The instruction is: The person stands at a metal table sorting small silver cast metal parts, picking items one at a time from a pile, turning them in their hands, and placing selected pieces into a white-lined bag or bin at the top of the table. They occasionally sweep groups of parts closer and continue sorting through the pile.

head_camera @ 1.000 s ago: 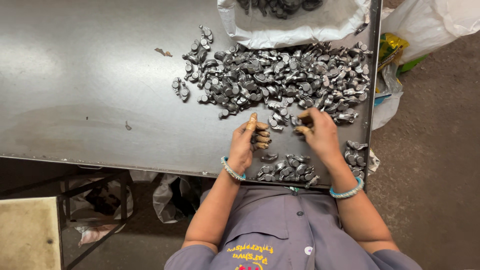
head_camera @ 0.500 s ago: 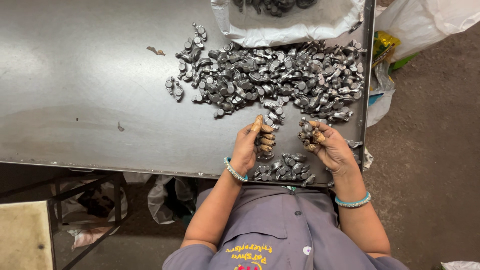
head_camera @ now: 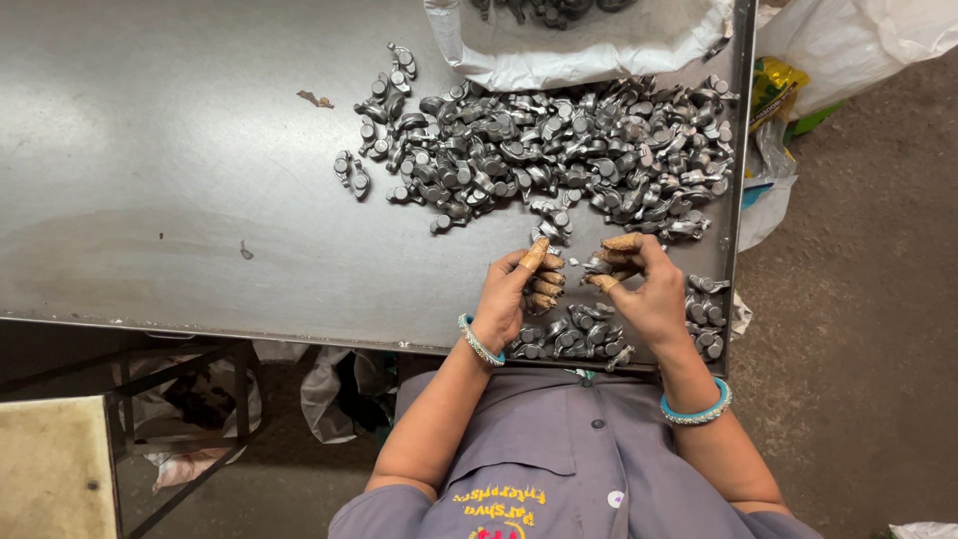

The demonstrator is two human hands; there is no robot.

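A small grey metal part point(head_camera: 597, 266) sits pinched in the fingertips of the right hand point(head_camera: 649, 294), near the table's point(head_camera: 150, 180) front edge toward its right corner. The left hand point(head_camera: 514, 294) is curled just beside it, capped fingers bent; whether it grips anything I cannot tell. A small heap of parts point(head_camera: 569, 334) lies at the front edge between the wrists. A large pile of parts point(head_camera: 559, 150) spreads behind the hands. At the back edge, a white bag point(head_camera: 599, 50) holds more dark parts.
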